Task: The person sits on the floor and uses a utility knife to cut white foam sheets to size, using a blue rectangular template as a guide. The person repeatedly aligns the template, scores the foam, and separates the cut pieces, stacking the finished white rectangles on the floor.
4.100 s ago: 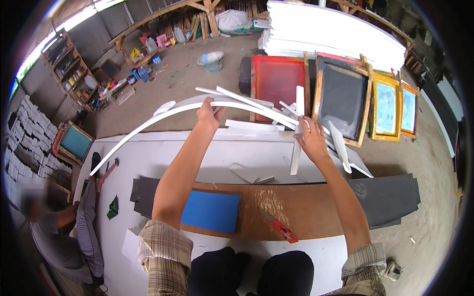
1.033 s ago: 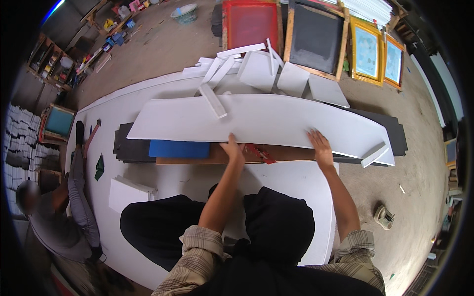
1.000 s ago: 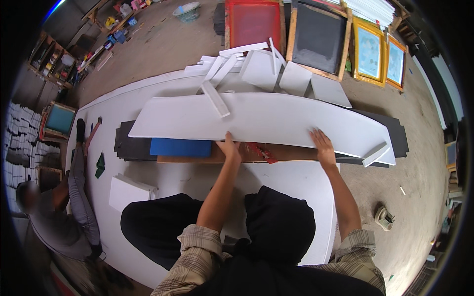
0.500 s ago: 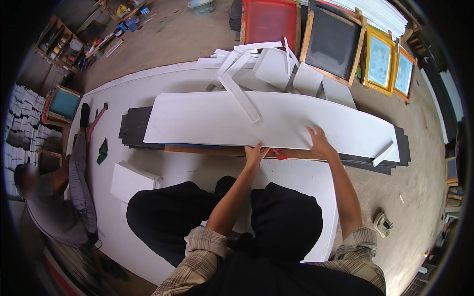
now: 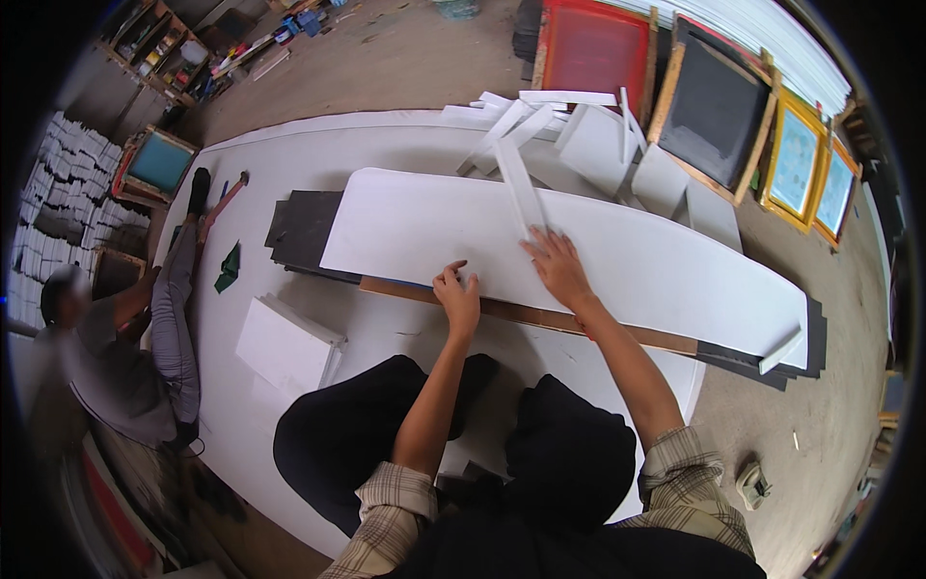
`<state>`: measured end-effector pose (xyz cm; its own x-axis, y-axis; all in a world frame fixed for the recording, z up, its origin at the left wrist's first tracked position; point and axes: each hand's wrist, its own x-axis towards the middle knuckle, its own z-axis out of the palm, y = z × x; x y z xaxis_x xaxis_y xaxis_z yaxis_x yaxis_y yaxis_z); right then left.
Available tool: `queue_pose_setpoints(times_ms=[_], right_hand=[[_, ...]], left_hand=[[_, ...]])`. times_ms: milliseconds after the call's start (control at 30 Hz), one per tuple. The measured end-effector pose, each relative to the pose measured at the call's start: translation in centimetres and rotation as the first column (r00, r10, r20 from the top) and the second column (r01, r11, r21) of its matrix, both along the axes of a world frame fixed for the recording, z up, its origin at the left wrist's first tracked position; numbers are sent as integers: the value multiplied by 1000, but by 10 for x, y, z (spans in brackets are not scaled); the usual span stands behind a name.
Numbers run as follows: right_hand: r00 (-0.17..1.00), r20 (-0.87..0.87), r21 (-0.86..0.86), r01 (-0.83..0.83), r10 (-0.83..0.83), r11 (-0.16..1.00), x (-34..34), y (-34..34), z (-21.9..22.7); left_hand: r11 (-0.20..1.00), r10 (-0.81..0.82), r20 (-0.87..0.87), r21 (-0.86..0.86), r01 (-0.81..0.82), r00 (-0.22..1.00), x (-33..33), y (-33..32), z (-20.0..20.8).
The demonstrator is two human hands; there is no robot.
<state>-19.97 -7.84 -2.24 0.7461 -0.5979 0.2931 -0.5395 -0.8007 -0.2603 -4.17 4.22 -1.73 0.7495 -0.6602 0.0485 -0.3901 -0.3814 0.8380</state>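
A long white sheet point(image 5: 424, 217) with a curved far edge lies across a stack of dark grey sheets point(image 5: 307, 230). My right hand point(image 5: 559, 270) rests on the white sheet with fingers spread, its fingertips at the near end of a loose white strip point(image 5: 519, 183). At the sheet's near edge is my left hand point(image 5: 456, 299), thumb and forefinger apart, with nothing visible held; its other fingers are partly hidden. Along that edge runs a brown strip point(image 5: 637, 333), passing behind my left hand and right forearm. A short white offcut point(image 5: 780, 350) lies at the sheet's right end.
White offcuts point(image 5: 593, 145) pile up beyond the sheet. Framed screens point(image 5: 714, 101) lean at the back right. Stacked white pieces point(image 5: 285, 352) lie left of my knees. Another person point(image 5: 121, 362) sits at the left; a shoe point(image 5: 752, 482) lies at the right.
My right hand has moved left along the sheet to the white strip's end. My left hand has opened at the near edge, and the red object beside it is out of sight. The view has shifted.
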Motion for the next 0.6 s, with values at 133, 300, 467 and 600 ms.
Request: queue_pose_setpoints(times_ms=[133,300,467,600], right_hand=[[984,-19,-197,167,-175,966,-16,-65,-27],[825,58,-23,563,-562,826,-33,-88,-7],[968,181,115,153,-172,982,-47,-19,-2],[989,130,28,61,-64,998,-71,44,-3]], left_hand=[[993,23,-82,-116,-32,996,-2,6,-4],[959,254,-113,-97,-265,961,-10,18,-15],[936,288,-274,-122,-330,918,-40,10,-3],[890,261,-652,-124,-439,712,-59,-3,1]])
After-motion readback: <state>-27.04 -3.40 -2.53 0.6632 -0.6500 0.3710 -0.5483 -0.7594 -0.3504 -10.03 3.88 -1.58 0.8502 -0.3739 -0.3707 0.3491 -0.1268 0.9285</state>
